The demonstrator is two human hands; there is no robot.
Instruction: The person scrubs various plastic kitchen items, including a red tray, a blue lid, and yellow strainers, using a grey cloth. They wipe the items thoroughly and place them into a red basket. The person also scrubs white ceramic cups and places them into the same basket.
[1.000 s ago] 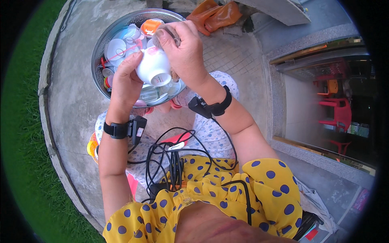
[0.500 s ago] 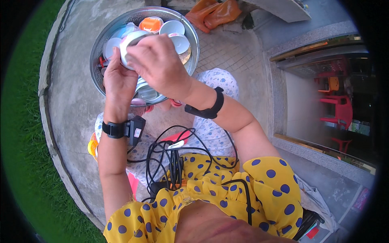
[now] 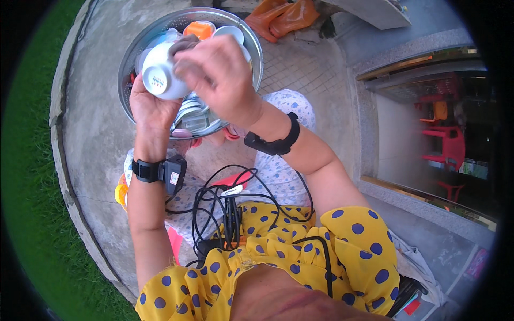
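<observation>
My left hand [image 3: 152, 109] grips a white bowl [image 3: 167, 64] from beneath, its round foot ring turned up toward me. A crumpled dark grey-brown cloth [image 3: 183, 45] is pinched in my right hand [image 3: 227, 75] and pressed against the bowl's upper side; the fingers are partly blurred. Both hands are above a large round metal basin [image 3: 126, 91] with a perforated wall. In it lie more white bowls [image 3: 230, 33], an orange-topped container [image 3: 200, 29] and a stack of pale dishes [image 3: 188, 113] near my side. The hands and bowl hide the basin's middle.
A coil of black cable [image 3: 230, 214] lies across my lap. Orange rubber gloves [image 3: 284, 18] rest beyond the basin. Grass [image 3: 32, 187] borders the concrete [image 3: 93, 134] on the left; a doorway with red plastic chairs [image 3: 450, 147] stands at the right.
The bowl has turned over so its foot ring now faces me, and it sits slightly lower and left. My right hand has shifted a little right, and the cloth has come into sight.
</observation>
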